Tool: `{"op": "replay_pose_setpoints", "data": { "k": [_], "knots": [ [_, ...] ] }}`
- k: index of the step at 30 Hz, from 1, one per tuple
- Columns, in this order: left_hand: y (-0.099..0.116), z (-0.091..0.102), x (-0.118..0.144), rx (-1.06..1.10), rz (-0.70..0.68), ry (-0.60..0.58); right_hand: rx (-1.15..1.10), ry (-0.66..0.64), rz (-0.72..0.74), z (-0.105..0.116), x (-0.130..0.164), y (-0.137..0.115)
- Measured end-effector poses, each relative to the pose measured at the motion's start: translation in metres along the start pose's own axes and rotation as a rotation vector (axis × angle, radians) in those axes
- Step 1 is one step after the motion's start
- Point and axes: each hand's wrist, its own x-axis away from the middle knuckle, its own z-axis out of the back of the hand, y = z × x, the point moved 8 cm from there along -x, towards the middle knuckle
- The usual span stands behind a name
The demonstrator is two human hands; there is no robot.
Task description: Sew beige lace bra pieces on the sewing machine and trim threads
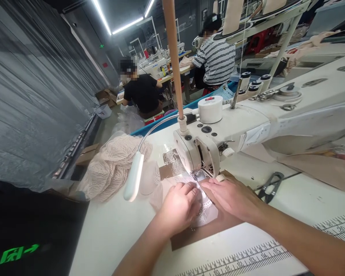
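White table (pixel 103 237), lace (pixel 206 205) beneath left fingers (pixel 186 189)

"Where could a hand pass?"
"Low over the white tabletop (pixel 112 230), left of the left hand (pixel 181 207). Farther back, the gooseneck lamp (pixel 133 178) and lace pile (pixel 112 165) are in the way."
"Straight ahead?"
"Blocked: the sewing machine head (pixel 185 151) stands before the 2 hands. Thread snips (pixel 271 188) lie near the right wrist (pixel 257 209)."
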Motion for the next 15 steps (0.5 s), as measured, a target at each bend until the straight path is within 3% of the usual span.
{"op": "replay_pose_setpoints", "data": {
  "k": [8, 15],
  "knots": [
    [0.001, -0.010, 0.000, -0.124, 0.014, -0.040, -0.038, -0.119, 0.047, -0.009, 0.004, -0.007],
    [-0.013, -0.009, -0.004, -0.116, 0.002, -0.039, -0.016, -0.074, 0.078, -0.004, 0.005, -0.009]
  ]
}}
